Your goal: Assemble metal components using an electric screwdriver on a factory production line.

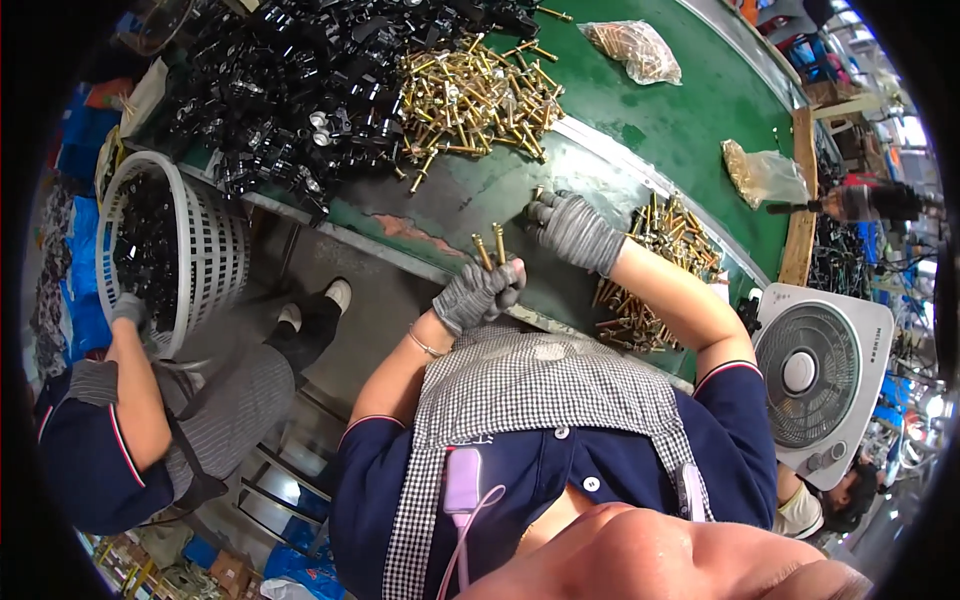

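My left hand (478,295), in a grey glove, is closed around a couple of brass-coloured bolts (490,246) that stand up out of the fist, over the near edge of the work table. To its right, my gloved right hand (578,232) is bent low over the table with its fingers curled together. A small metallic bolt end (540,190) shows at its fingertips; the rest is hidden. One pile of bolts (665,262) lies beside my right wrist. Farther off is a larger heap of bolts (478,98), against a big mound of black clamp-like parts (300,95).
The green table top (600,110) bears two clear bags of small parts, a nearer bag (765,175) and a farther bag (635,52). A grey box fan (810,375) stands at the right. At left, a co-worker's gloved hand (128,310) touches a white basket (215,240) of black parts.
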Action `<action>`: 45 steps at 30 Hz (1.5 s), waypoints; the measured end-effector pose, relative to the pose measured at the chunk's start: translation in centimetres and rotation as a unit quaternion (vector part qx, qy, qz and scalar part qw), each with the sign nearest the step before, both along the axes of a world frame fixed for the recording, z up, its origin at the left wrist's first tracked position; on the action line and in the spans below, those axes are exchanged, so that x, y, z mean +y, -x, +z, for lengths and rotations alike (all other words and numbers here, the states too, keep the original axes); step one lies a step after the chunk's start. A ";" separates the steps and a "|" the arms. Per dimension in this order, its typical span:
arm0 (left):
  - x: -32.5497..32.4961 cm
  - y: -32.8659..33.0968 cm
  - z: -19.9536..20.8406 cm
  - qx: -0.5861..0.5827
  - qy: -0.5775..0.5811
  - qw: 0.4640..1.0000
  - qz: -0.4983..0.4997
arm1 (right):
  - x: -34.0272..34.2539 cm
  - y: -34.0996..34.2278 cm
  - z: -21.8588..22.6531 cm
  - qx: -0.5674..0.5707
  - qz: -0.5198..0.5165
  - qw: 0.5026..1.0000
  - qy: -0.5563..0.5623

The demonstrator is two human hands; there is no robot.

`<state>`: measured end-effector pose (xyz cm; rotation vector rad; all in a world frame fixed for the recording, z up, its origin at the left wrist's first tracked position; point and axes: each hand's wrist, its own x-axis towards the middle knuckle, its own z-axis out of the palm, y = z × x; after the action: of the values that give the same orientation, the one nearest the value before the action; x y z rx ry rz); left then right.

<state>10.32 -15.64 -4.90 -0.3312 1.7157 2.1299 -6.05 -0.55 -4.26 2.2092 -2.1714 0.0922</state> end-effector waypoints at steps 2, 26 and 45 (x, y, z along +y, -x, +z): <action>-0.2 -0.5 -0.4 0.036 0.015 0.999 0.032 | -0.6 1.0 0.7 -0.012 -0.068 0.997 -0.031; 0.2 1.9 -0.7 -0.059 -0.159 0.975 0.147 | -2.3 2.5 0.4 -0.182 -0.427 0.882 0.080; -0.4 0.6 -0.7 -0.076 -0.110 0.969 0.207 | -5.7 4.8 -3.8 -0.083 -0.428 0.882 0.179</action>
<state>9.68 -16.00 -5.57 -0.8264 1.3974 2.4806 -10.83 -6.25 -8.02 0.9535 -2.7150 0.5951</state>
